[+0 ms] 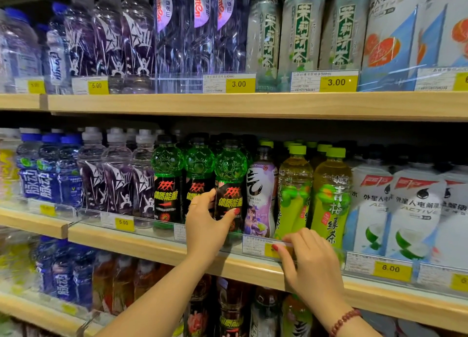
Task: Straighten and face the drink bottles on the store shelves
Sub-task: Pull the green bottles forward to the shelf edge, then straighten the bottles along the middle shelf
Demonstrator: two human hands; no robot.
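While left hand [206,221] wraps spread fingers round green energy bottle [229,185], hard twist risks toppling purple bottle [260,197] at 3 o'clock; right hand [312,263] pinches price tag [263,247].

The scene was evenly and brightly lit from overhead. Dark shadow was cast beneath each shelf [253,105]. Edges were bowed and blurred by the wide lens, especially at the left.

Green bottles [200,177]: clear green, football-patterned tops, black labels with red and yellow print. Left of them, purple bottles [116,182] with white jagged figures; further left, blue-capped, blue-labelled bottles [48,174]. Right of them, yellow-green tea bottles [329,197], lime caps. Price tags [124,222] yellow.
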